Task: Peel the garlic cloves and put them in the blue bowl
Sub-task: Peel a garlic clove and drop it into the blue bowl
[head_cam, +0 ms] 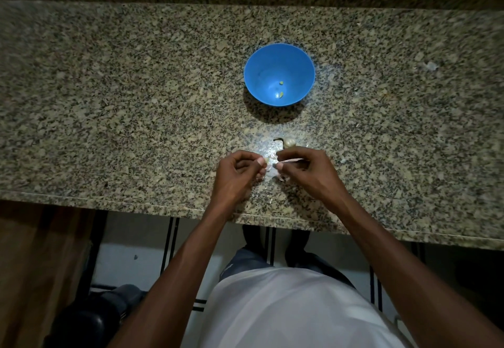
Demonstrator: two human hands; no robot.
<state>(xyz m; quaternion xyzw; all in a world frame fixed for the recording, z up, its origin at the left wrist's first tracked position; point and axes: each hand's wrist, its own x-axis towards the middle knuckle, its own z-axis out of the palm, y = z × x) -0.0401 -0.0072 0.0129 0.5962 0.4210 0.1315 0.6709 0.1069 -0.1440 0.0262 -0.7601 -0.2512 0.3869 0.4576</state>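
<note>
Pinching one small pale garlic clove (268,163) between them, left hand (240,176) and right hand (302,169) hover over the speckled granite counter (136,102), fingers curled tight. One garlic bulb remnant with stem (287,142) sits just beyond the hands. One round blue plastic bowl (279,56) farther back holds two small yellowish pieces (280,89).

No legible text, label, brand, number or sign appears on any surface in view. The round blue plastic bowl (279,74) carries no marking, and the speckled granite countertop (136,102) shows only its natural grain.
</note>
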